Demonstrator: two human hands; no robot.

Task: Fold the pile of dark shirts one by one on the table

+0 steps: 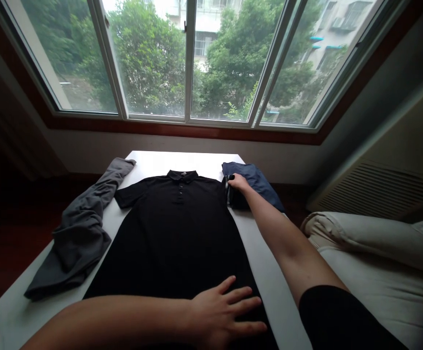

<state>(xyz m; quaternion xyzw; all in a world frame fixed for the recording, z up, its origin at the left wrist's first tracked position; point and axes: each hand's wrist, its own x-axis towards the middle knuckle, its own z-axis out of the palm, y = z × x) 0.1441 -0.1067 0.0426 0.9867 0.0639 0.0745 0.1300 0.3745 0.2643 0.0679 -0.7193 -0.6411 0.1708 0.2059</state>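
Observation:
A black polo shirt (pixel 185 233) lies spread flat on a white table (pixel 153 159), its collar toward the window. My left hand (pixel 226 311) rests on the lower right part of the shirt with its fingers spread. At the far right sleeve, my right hand (pixel 239 183) pinches the edge of the black cloth, where a light striped band shows. Beneath and beyond that hand lies folded dark blue clothing (pixel 258 181).
Crumpled grey clothing (pixel 83 233) lies along the table's left edge. A cream sofa (pixel 379 248) stands to the right. Beyond the table's far edge are a wall and a wide window (pixel 187 63).

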